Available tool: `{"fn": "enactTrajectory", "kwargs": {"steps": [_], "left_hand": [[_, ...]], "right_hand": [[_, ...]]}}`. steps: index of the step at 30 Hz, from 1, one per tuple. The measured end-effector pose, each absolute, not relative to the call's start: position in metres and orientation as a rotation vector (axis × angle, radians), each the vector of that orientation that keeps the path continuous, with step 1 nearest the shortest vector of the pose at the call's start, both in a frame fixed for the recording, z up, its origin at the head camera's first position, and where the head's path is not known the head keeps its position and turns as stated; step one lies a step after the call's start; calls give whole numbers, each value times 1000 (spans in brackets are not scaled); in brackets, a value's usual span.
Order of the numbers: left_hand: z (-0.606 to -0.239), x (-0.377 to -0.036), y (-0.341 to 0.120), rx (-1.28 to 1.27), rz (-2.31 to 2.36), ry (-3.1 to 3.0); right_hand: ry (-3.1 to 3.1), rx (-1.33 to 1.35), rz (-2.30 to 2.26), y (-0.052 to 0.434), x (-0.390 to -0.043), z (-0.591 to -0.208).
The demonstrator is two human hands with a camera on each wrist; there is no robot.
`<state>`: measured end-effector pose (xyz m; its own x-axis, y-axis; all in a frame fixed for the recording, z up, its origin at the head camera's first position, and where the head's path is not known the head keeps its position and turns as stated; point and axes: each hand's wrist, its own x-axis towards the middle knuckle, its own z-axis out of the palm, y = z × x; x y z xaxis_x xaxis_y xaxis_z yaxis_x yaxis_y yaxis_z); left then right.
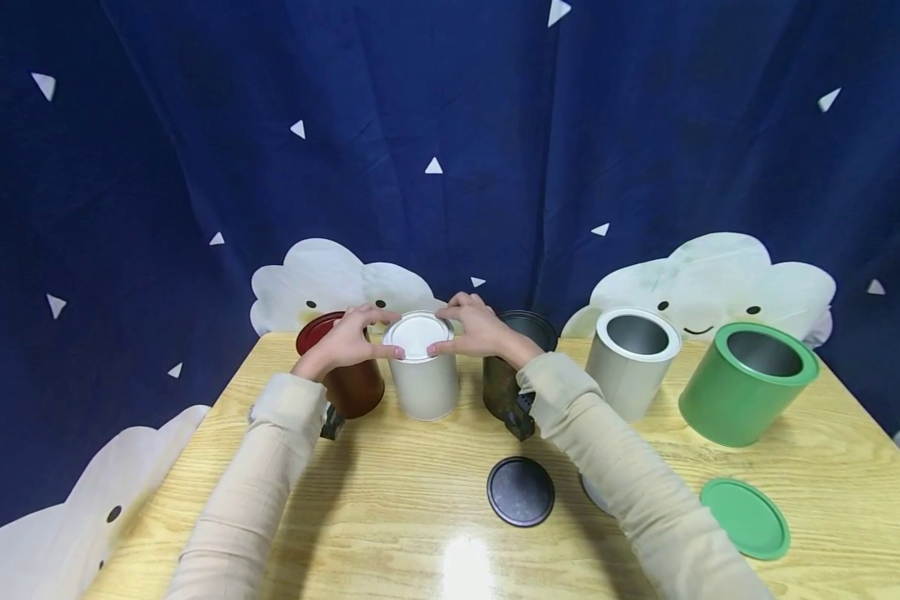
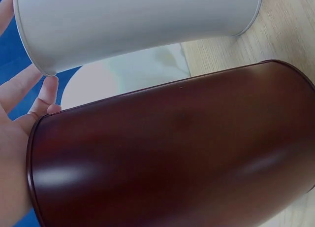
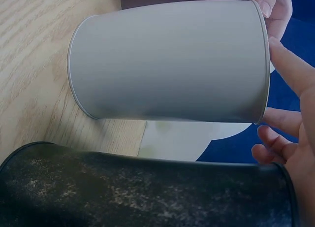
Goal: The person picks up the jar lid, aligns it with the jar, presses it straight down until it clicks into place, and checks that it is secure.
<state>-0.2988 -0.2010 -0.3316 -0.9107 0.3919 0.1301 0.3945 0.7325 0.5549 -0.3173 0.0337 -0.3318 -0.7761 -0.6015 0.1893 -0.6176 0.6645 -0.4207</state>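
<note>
Five round tins stand on the wooden table (image 1: 390, 517): 1 red tin (image 1: 348, 387), 1 white tin w/ lid on (image 1: 423, 379), 1 dark speckled tin (image 1: 504, 383), 1 open grey tin (image 1: 632, 362), 1 open green tin (image 1: 746, 383). Loose lids near the front edge: 1 dark lid (image 1: 521, 491), 1 green lid (image 1: 745, 517), plus 1 pale lid (image 1: 591, 492) mostly hidden by a sleeve. Hands: 2.

Upright white tin (image 1: 423, 379) (lid (image 1: 417, 335) on) mid-table.

A light wooden table (image 1: 390, 500) stands before a navy curtain (image 1: 195, 167) with white cloud cutouts (image 1: 712, 279).
</note>
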Motion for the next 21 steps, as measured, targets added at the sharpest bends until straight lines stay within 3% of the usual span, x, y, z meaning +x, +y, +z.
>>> {"fn": "enactTrajectory", "kwargs": {"steps": [13,21], "left_hand": [[-326,-294,-197,-702,-717,-2956],[-324,-288,-191,-729,-782,-2842]], "right_hand": [[-2882,1079,600,32,-318,-331],[-2781,1046,758,38,-314,-331]]}}
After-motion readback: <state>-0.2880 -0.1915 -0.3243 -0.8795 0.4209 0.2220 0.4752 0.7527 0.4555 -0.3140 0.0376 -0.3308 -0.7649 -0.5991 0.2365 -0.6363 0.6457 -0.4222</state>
